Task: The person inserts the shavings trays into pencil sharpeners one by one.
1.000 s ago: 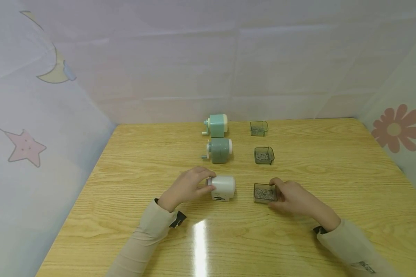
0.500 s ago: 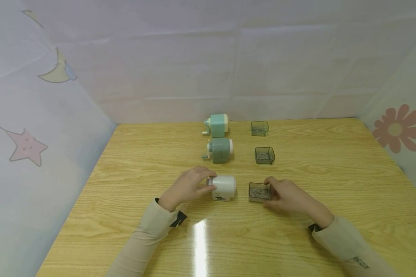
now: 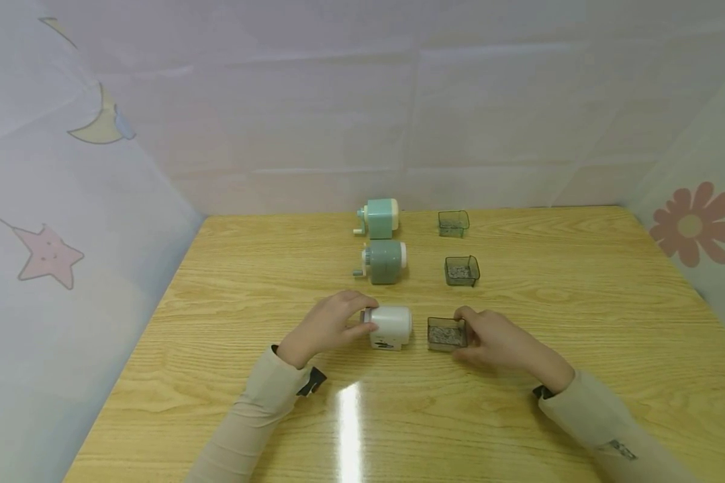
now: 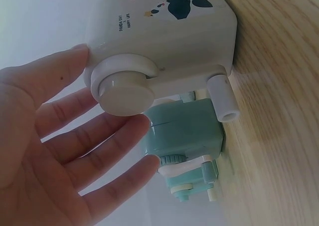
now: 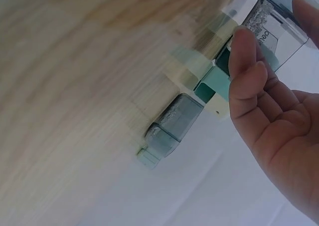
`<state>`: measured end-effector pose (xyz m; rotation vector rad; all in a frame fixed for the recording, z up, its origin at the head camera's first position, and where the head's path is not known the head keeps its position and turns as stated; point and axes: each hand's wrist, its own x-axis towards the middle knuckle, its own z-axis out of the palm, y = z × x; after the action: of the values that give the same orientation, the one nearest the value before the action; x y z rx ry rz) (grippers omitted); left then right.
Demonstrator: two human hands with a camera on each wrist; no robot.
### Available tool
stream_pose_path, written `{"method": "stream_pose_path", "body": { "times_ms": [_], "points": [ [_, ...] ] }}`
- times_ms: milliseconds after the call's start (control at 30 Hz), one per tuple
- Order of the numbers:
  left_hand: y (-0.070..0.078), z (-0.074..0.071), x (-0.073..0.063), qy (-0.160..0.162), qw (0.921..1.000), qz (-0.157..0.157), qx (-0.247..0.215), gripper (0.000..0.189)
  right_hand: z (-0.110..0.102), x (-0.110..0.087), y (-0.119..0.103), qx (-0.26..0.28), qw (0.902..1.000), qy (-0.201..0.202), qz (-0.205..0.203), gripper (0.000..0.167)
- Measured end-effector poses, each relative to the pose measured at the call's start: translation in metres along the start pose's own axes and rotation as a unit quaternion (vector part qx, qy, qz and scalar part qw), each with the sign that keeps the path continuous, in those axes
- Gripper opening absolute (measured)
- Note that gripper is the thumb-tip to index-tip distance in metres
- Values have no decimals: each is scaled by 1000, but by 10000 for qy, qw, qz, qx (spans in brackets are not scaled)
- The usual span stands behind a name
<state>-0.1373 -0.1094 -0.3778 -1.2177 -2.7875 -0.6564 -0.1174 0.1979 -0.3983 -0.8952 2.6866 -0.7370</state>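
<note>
A white crank pencil sharpener (image 3: 391, 325) with a dark panda print stands nearest on the table. My left hand (image 3: 331, 329) grips its crank end between thumb and index finger. In the left wrist view the other fingers (image 4: 107, 153) spread loosely below the white knob. My right hand (image 3: 498, 341) pinches a clear grey shavings drawer (image 3: 446, 335) by its right end. Pencil shavings lie in the drawer, which is just right of the white sharpener, with a small gap between them. In the right wrist view the drawer is partly hidden by the fingers (image 5: 244, 56).
Behind stand a grey-green sharpener (image 3: 384, 261) and a mint sharpener (image 3: 380, 218), cranks to the left. Right of them lie a drawer with shavings (image 3: 461, 272) and a greenish drawer (image 3: 453, 223). The wooden table (image 3: 266, 255) ends at a pale cloth backdrop (image 3: 314, 121).
My right hand has brought the shavings drawer leftward, closer to the white pencil sharpener. My left hand keeps its grip and has hardly moved.
</note>
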Motion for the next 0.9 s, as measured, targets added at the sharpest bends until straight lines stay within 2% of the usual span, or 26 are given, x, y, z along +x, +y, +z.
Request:
{"method": "stream_pose_path", "body": {
  "times_ms": [533, 900],
  "points": [
    [-3, 2, 1, -65, 10000, -21, -26, 34, 3, 13, -5, -133, 9995, -59, -263, 50],
    [-1, 0, 1, -103, 9999, -59, -62, 34, 6, 18, -9, -149, 9996, -88, -204, 52]
  ]
}}
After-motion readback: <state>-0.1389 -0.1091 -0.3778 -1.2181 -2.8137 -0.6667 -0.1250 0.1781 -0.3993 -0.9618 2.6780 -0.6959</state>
